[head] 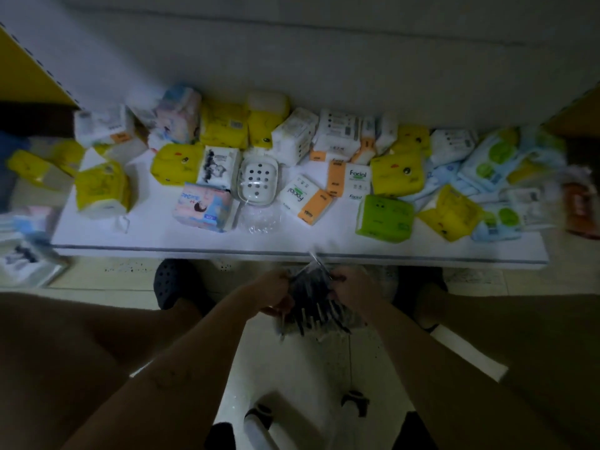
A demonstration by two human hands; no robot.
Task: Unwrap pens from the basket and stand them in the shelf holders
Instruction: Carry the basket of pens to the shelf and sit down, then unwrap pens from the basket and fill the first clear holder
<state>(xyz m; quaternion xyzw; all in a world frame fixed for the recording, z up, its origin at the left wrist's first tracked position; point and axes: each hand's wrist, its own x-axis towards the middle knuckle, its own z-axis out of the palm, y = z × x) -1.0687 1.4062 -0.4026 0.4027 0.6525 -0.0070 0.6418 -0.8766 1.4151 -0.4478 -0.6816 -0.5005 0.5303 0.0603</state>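
my left hand (pixel 271 289) and right hand (pixel 354 285) each gripped the wrapped pen bundle (pixel 311 297), fingers curled into its plastic, just in front of the shelf (pixel 292 245). tearing too hard, i judged, could scatter loose pens below the shelf.

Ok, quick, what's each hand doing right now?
Left hand: closed, gripping the wrapped pen bundle.
Right hand: closed, gripping the same bundle.

My forearms bare, stretched forward, converging at centre. My left hand (pixel 271 289) curled, gripping pens (pixel 308 297) from left side; my right hand (pixel 352 284) curled, gripping same pens from right. Hands near, apart.
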